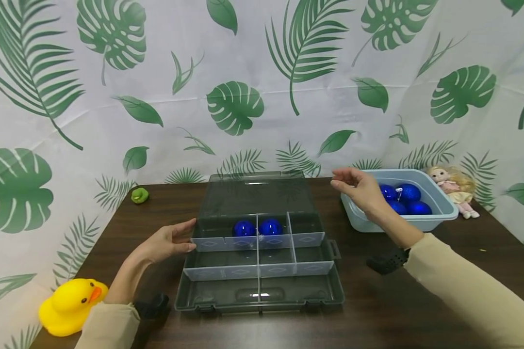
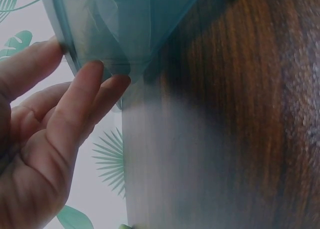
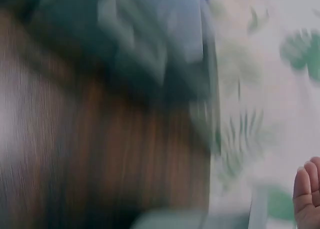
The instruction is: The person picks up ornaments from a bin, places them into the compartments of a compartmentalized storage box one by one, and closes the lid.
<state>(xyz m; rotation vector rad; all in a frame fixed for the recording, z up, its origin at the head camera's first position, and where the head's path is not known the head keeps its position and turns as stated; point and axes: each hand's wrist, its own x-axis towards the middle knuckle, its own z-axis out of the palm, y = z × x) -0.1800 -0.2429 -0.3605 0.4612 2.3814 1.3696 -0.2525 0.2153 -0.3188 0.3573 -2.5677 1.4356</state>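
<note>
On the table stands a dark translucent organizer box [image 1: 218, 291] with its lid [image 1: 257, 194] raised at the back and pale dividers inside. Two shiny blue balls [image 1: 244, 228] sit side by side in its back row, one on each side of a divider. My left hand [image 1: 172, 241] is at the box's left side; in the left wrist view its fingertips [image 2: 92, 71] touch the wall. In the air between the lid and a light blue basin [image 1: 358, 218] is my right hand [image 1: 360, 189], holding nothing. Several blue balls [image 1: 409, 192] lie in the basin.
A blonde doll [image 1: 451, 186] leans behind the basin's right end. At the front left is a yellow rubber duck [image 1: 70, 305], close to my left forearm. A small green toy [image 1: 139, 195] stands near the back left corner. Leaf-patterned cloth [image 1: 166, 140] hangs behind the table.
</note>
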